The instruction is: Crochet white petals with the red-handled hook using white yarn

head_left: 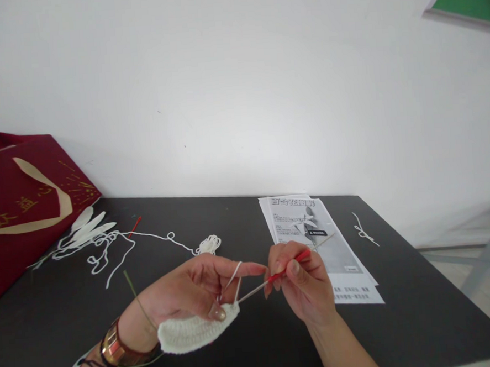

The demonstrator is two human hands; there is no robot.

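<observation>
Far left of my left hand: dark red gift bag (4,187) with a cream ribbon handle (63,203). Between it and my left hand, on the matt black table (402,307), a bunch of slim white petal-shaped pieces (91,231), look finished to me, plus loose curly white yarn (100,261) and a thin red stick-like tool (135,226). Thin green stem-like strand (138,298) crosses at my left wrist, just above the gold-coloured bracelet (114,346); can't tell where it ends. My left hand (189,289) grips the curved oblong white crocheted piece (191,333), thumb on top, index stretched out with a taut yarn strand over it. Just beyond that hand, a small coil of white yarn (209,244). Right of the piece, my right hand (303,282) pinches the red-handled metal crochet hook (278,275), its tip at the piece's right end. Several rows look done; yarn's attached, hook's in, so I'd call this piece unfinished; rows left, can't tell. Behind and right of my right hand, white printed paper sheets (345,266); farther right, a short white yarn scrap (362,234).
</observation>
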